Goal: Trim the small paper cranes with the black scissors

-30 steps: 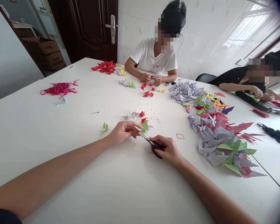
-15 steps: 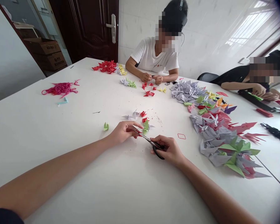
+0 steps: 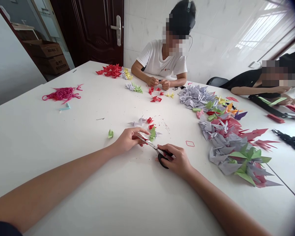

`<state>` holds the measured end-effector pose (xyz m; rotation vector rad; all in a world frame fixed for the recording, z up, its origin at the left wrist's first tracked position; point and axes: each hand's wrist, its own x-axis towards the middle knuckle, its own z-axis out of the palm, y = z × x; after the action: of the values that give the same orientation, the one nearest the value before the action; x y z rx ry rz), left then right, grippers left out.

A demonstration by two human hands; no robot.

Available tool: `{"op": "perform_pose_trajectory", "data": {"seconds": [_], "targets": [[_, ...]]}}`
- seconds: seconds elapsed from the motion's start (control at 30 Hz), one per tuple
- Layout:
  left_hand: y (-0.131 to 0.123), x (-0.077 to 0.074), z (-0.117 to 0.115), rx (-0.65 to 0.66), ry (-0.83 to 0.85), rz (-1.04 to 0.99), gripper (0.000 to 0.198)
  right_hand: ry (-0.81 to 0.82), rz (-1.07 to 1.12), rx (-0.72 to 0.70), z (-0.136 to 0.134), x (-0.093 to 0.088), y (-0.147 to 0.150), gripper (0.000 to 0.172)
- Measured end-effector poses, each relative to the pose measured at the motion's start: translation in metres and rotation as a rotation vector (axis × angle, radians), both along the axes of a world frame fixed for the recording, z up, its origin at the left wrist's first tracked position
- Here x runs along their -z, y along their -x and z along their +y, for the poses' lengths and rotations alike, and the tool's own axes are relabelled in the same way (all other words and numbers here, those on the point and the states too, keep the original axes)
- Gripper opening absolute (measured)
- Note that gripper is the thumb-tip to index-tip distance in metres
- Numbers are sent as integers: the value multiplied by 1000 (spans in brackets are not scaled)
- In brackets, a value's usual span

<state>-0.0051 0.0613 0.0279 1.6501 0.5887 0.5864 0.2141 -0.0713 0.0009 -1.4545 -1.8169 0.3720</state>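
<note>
- Scissors, black-handled with steel blades, lie angled between both hands: blade tips up by the left hand, handles down at the right hand.
- Right hand: grip closed on the black scissor handles, fingers wrapped over them.
- Left hand: narrow grip, fingertips closed at the blade tips on a small red-and-white paper piece; exact hold partly hidden.
- Bench, white, carries both forearms; fine red paper specks lie scattered just beyond the grip.
- Just past the left grip: a green paper crane, small red paper cranes and a lilac paper crane.
- Left of the left grip, well apart: a small green paper crane.
- Right of the right grip: a red paper loop, then a large heap of lilac, pink and green paper cranes.
- Far beyond the grip: a co-worker in a white T-shirt works a small item with both hands, beside a heap of red paper cranes.
- Far left of the grip: a tangle of pink paper strips.
- Far right: a co-worker in black sits at the bench edge.
</note>
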Motion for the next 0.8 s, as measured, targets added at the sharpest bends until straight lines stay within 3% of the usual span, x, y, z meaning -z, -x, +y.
{"op": "perform_pose_trajectory", "data": {"seconds": [0.8], "targets": [[-2,-3,1,-8,42,-11,33,57,-15,11,1,-1,0,27]]}}
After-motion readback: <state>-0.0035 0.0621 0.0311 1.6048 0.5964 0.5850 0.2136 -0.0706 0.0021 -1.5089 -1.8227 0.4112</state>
